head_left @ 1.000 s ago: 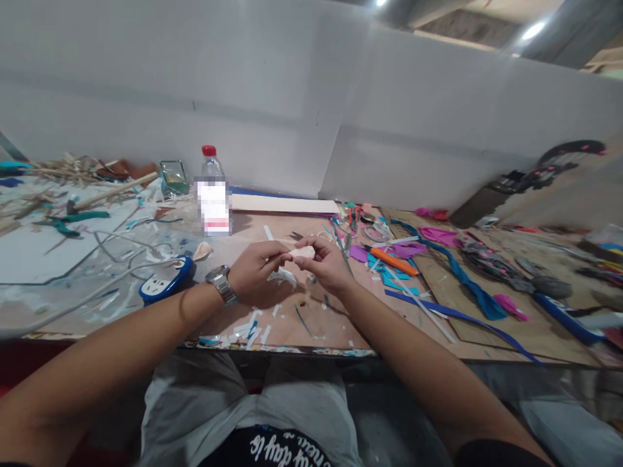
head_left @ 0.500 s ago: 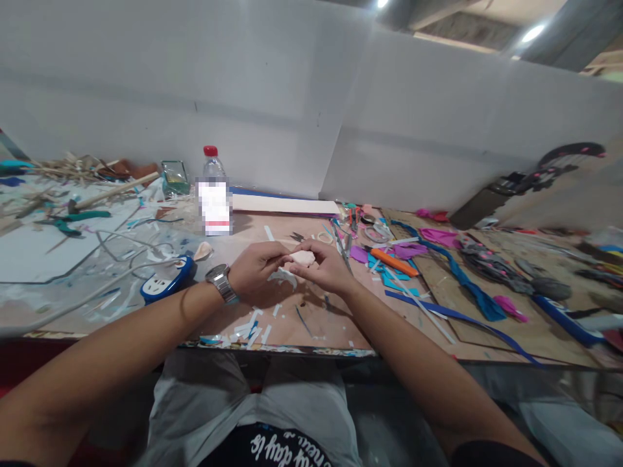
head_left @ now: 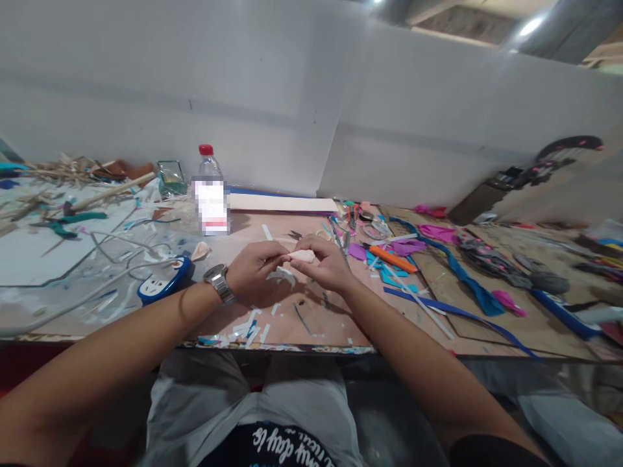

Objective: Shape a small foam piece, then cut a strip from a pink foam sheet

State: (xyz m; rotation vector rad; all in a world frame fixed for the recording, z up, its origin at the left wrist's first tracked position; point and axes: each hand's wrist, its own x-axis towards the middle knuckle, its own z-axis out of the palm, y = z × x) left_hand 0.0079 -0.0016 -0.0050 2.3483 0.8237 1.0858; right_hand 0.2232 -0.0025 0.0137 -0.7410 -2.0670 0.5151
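Observation:
A small pale pink piece [head_left: 302,256], soft-looking and petal-like, is held between my two hands over the middle of the table. My right hand [head_left: 327,263] wraps round its right side, thumb in front and fingers behind. The fingertips of my left hand [head_left: 256,266] pinch its left end. A watch [head_left: 219,283] is on my left wrist. Just below the hands lies a curled white scrap [head_left: 282,277]. A similar pale pink piece [head_left: 200,251] rests on the table to the left.
A blue-and-white power strip [head_left: 165,280] with a cable lies left, near green-handled pliers [head_left: 65,227]. A red-capped bottle [head_left: 211,201] stands behind. To the right are an orange utility knife [head_left: 392,258], blue ribbon [head_left: 457,314] and coloured scraps. White strips [head_left: 253,327] lie near the front edge.
The pale pink piece has been turned slightly and looks narrower between my fingers. Both hands stay almost in place, and the whole view has shifted a little.

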